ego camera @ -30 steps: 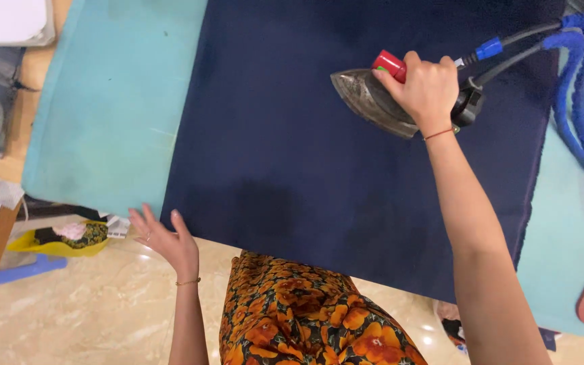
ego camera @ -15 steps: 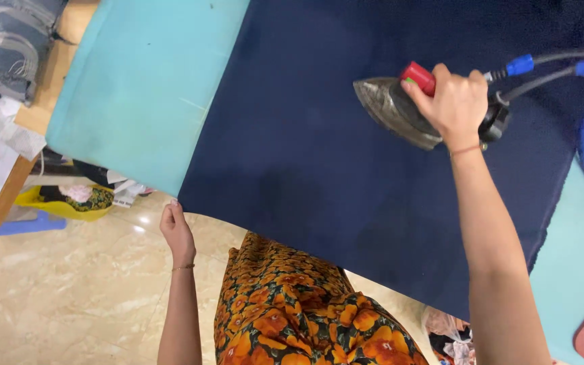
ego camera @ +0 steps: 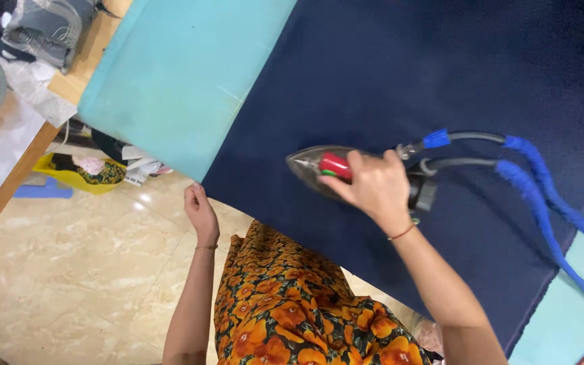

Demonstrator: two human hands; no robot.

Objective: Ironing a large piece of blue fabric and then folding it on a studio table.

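The right hand [ego camera: 373, 189] is closed around the handle of an iron [ego camera: 322, 169]. The fingers cover most of the handle; only a red part of it shows at the thumb side. The iron rests flat on a dark blue cloth [ego camera: 407, 74], its pointed tip towards the left, near the cloth's lower left edge. The rear of the iron is hidden behind the hand and wrist.

Two hoses [ego camera: 542, 182] wrapped in blue leave the back of the iron and run right and down; both are cut off at the picture's right edge, so their far ends cannot be seen.

The left hand [ego camera: 201, 213] sits at the near edge of the table, at the lower left corner of the cloth. Its fingertips touch or pinch the edge there; the grip is seen from behind and cannot be made out, so whether it is closed on the cloth cannot be told.

The cloth lies over a turquoise table cover [ego camera: 177, 74], which is bare to the left. The cloth's top and right parts run out of view.

A yellow tray [ego camera: 76, 176] with scraps sits on the floor beneath the table, partly hidden.
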